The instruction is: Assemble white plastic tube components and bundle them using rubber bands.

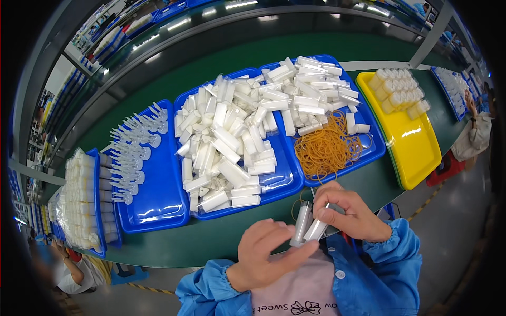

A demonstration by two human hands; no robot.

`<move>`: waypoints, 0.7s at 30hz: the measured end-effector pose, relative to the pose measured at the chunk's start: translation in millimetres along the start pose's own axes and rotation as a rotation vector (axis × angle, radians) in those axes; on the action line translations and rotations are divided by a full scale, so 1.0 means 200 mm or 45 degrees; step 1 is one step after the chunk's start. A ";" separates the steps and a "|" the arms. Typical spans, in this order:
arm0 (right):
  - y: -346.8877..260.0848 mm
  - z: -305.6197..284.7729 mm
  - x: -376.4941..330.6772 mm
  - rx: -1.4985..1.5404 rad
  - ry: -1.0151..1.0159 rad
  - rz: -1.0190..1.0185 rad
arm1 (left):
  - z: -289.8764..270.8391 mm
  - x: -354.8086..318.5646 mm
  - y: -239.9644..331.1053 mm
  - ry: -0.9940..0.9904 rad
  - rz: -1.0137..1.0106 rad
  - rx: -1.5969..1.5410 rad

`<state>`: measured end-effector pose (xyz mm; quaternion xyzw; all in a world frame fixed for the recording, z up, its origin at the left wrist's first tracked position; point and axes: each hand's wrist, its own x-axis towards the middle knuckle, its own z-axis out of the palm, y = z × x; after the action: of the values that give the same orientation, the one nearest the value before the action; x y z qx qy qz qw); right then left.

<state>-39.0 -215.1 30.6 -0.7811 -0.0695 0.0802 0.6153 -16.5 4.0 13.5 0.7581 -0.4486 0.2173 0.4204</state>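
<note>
Close to my body, at the table's front edge, my right hand (pixel 345 213) is closed on two short pieces side by side. One is a greyish clear-wrapped piece (pixel 301 224), the other a white piece (pixel 316 229). A thin orange rubber band (pixel 294 209) loops out beside their upper ends, by my right fingertips. My left hand (pixel 269 253) has its fingers spread around the lower ends of the pieces; its thumb lies close to them, and whether it touches is unclear. Beyond my hands, a heap of orange rubber bands (pixel 327 147) lies in a blue tray (pixel 371 152) with many white wrapped pieces (pixel 311 89).
Another blue tray (pixel 282 179) holds a heap of white pieces (pixel 226 142). Left of it, a blue tray (pixel 158 208) carries clear stemmed plastic parts (pixel 129 158), beside stacked white cylinders (pixel 79 200). At right stands a yellow tray (pixel 416 158) with bundled pieces (pixel 398 89). Co-workers' arms (pixel 474 124) show at both sides.
</note>
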 end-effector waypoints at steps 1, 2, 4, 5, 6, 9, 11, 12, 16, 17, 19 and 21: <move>-0.01 0.00 0.00 -0.020 0.015 -0.024 | 0.00 0.00 0.00 0.041 -0.039 0.017; -0.02 0.01 0.00 -0.039 0.026 -0.049 | 0.00 -0.01 -0.01 0.070 -0.072 -0.037; -0.01 0.02 0.00 -0.077 0.035 -0.075 | 0.03 -0.05 -0.03 0.126 -0.135 -0.149; -0.01 0.03 0.00 -0.097 0.042 -0.087 | 0.03 -0.06 -0.04 0.046 -0.152 -0.176; -0.01 0.03 0.01 -0.198 0.057 -0.123 | 0.02 -0.07 -0.07 -0.034 -0.170 -0.204; -0.04 0.03 0.01 -0.483 0.075 -0.255 | -0.01 -0.01 -0.10 -0.372 -0.563 -0.685; -0.05 0.07 0.00 -0.642 0.048 -0.375 | 0.00 0.01 -0.13 -0.657 -0.822 -1.077; -0.06 0.08 0.00 -0.628 0.043 -0.394 | 0.01 0.02 -0.14 -0.721 -0.903 -1.142; -0.11 0.08 0.01 -0.500 0.214 -0.404 | 0.04 0.01 -0.14 -0.578 -1.022 -1.381; -0.10 0.05 0.00 -0.489 0.353 -0.394 | 0.02 0.02 -0.16 -0.548 -1.019 -1.408; -0.05 0.01 0.00 -0.587 0.541 -0.372 | -0.03 0.04 -0.16 -0.371 -1.173 -1.503; 0.05 -0.03 -0.03 -0.758 0.416 -0.376 | -0.04 -0.01 -0.20 -0.135 -1.278 -1.573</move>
<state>-43.3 -223.9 21.8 -0.9099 -0.1027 -0.1590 0.3690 16.8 20.6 -1.3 0.5087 -0.1125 -0.3223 0.7904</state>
